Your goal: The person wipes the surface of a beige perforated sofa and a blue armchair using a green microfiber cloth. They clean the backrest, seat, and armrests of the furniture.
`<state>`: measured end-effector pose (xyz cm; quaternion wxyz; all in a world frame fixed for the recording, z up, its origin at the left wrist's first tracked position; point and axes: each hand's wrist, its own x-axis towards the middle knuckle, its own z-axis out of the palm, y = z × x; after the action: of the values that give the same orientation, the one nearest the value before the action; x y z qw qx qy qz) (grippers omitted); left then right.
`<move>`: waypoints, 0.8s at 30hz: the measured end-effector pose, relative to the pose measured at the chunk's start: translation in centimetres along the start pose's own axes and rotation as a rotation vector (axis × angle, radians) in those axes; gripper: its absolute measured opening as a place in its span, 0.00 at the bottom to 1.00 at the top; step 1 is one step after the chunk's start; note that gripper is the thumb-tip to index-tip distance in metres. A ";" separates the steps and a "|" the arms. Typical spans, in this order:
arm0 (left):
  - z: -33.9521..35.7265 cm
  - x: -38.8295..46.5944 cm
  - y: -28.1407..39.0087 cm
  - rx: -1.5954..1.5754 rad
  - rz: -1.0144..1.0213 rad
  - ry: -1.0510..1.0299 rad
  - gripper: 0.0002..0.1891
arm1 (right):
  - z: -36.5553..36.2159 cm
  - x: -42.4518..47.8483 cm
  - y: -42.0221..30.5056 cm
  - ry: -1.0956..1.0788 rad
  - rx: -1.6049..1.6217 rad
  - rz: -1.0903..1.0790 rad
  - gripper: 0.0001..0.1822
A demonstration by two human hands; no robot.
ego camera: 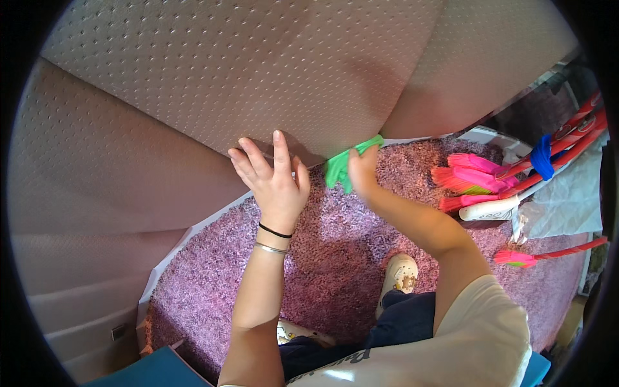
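My left hand [278,186] has its fingers spread, with the fingertips at the lower part of a brown, dimpled wall covering [271,72]. It holds nothing, and a dark band and a silver bracelet circle its wrist. To the right, my right hand [363,169] grips a green cloth [339,169]. The cloth lies along the wall's bottom edge, close to a seam between two panels, and part of it hangs over the purple shaggy carpet [338,227]. My fingers on the cloth are partly hidden.
Pink-bristled brooms [478,179] with red handles stand at the right, tied with a blue cloth [541,157]. A white plastic bag [563,198] lies behind them. Another pink brush [515,258] is nearer me. A blue surface [150,370] sits at the lower left, and my clogs [400,275] are on the carpet.
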<state>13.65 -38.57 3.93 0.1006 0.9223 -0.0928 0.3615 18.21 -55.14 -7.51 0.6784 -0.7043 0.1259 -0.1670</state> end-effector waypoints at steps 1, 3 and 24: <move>0.2 0.0 0.0 0.005 -0.001 0.013 0.40 | 0.7 -0.9 -1.3 -0.011 0.003 -0.012 0.28; 0.4 0.0 -0.3 0.028 -0.003 0.034 0.40 | 2.0 -3.1 -4.6 -0.060 -0.104 -0.100 0.32; -0.6 -0.2 -0.1 -0.074 -0.030 0.063 0.32 | 2.1 0.3 -5.1 -0.755 -0.502 -0.999 0.20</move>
<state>13.17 -38.28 4.23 0.1431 0.9074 -0.0891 0.3849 19.10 -53.07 -2.50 0.3331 -0.8243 -0.4256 -0.1686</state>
